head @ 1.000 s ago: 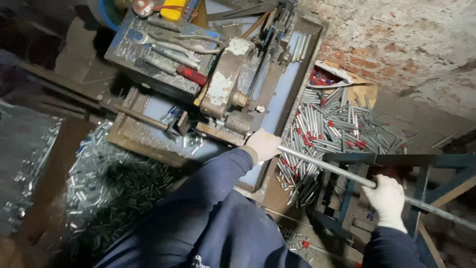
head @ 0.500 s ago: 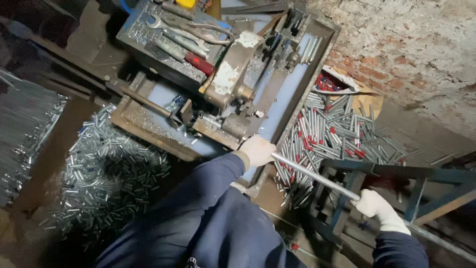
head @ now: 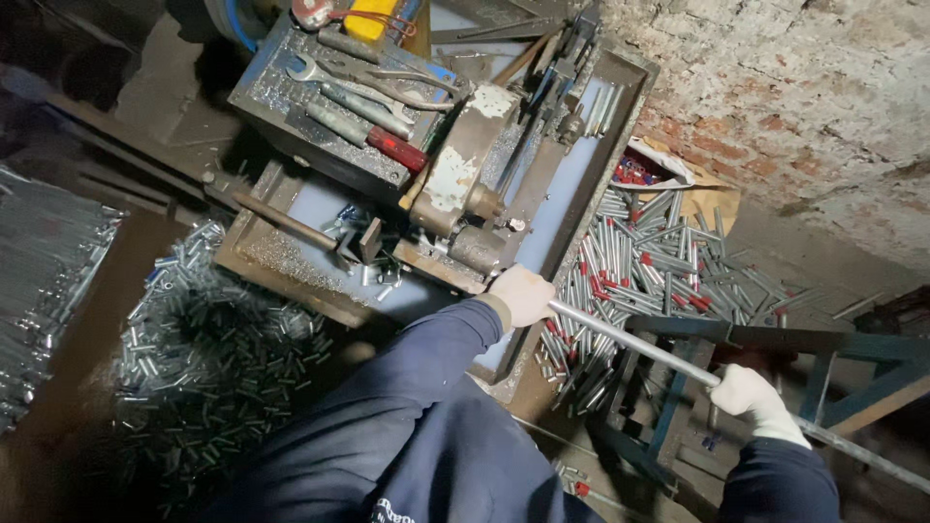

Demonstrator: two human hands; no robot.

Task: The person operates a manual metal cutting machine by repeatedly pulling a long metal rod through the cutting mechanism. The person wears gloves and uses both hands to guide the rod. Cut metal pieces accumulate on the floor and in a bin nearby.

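My left hand (head: 521,294) is closed around the long, thin, silvery steel rod (head: 630,341) at its far end, right where it meets the grimy, paint-flaked cutting machine (head: 465,184), so the stock stays lined up with the machine's mouth. My right hand (head: 748,395), in a pale work glove, is wrapped around the same rod nearer to me and to the right, carrying its weight; past that hand the rod runs on toward the lower right. The rod lies over the blue-painted metal stand (head: 823,344), which seems to serve as a rest for its length. To the right of the machine, against the rough brick wall (head: 794,97), lies a heap of short cut tubes (head: 659,261), some with red ends. A darker heap of small cut pieces (head: 213,349) lies on the left. Wrenches and a red-handled tool (head: 392,147) lie in the tray on top, within reach.
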